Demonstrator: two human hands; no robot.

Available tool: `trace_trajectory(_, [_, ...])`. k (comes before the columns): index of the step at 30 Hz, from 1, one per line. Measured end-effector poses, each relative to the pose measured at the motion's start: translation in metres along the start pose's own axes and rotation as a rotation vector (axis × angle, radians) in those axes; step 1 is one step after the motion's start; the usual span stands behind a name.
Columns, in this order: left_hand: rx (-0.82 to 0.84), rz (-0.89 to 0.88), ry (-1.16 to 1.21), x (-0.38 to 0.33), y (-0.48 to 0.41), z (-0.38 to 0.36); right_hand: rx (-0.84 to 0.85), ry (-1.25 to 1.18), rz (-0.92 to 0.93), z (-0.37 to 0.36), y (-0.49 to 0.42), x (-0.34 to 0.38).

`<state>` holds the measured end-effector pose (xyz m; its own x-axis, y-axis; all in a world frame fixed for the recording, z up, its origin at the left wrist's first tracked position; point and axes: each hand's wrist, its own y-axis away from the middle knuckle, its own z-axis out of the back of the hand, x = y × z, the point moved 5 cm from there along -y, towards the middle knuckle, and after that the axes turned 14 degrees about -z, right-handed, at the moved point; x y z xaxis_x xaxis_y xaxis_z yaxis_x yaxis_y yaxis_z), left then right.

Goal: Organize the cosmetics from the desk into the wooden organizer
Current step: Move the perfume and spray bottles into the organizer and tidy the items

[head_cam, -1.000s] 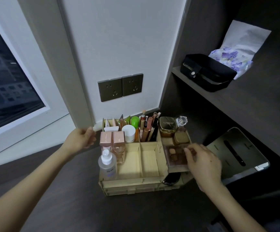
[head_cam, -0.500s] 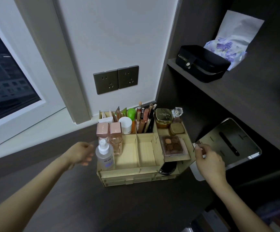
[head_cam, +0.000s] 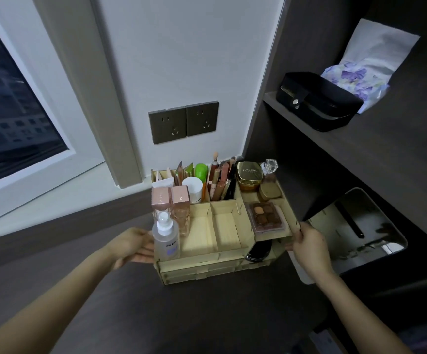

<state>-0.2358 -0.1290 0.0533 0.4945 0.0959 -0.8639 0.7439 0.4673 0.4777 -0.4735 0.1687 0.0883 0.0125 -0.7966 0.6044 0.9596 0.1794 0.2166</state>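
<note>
**Fig.** Both hands bracket the pale slotted-plywood wooden organizer (head_cam: 199, 270). It stands on the dark wood-grain desk (head_cam: 207, 315) against the wall, at 12 o'clock from the person.

- **Left hand** (head_cam: 133, 245), at the box's 9 o'clock: fingers fairly straight, laid flat on the left wall. Tips are hidden behind the clear spray bottle w/ white cap (head_cam: 166, 238).
- **Right hand** (head_cam: 309, 247), at 3 o'clock: thumb at the raised tier's corner, fingers curled round the right wall.
- **Why held so:** the two-sided hold prob. serves to shift or square the loaded box w/o tipping it.
- **Contents, sorted by shape:**
  - tall rose-capped square bottles (head_cam: 170, 198) at 9–10 o'clock
  - upright pencils & brushes (head_cam: 220, 180) at 12
  - gold round jar (head_cam: 249, 173) at 1
  - flat brown eyeshadow palette (head_cam: 264, 215) on the tier at 3
  - two centre bays show bare wood
- **In the way:**
  - glossy rounded panel (head_cam: 355, 231) (poss. a mirror), just beside the right hand at 3–4 o'clock
  - dark shelf (head_cam: 386, 154) overhead at 2, carrying a black snap case (head_cam: 317, 100)
  - wall behind w/ twin grey sockets (head_cam: 183, 122)
</note>
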Motion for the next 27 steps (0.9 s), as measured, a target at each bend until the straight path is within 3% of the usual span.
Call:
trace_trajectory(14, [-0.178, 0.062, 0.293, -0.001, -0.017, -0.016, 0.001, 0.06, 0.067, -0.003, -0.073, 0.048])
trace_trajectory(27, [-0.192, 0.03, 0.376, -0.012, -0.027, -0.023, -0.028, 0.161, 0.083, -0.004, -0.099, 0.067])
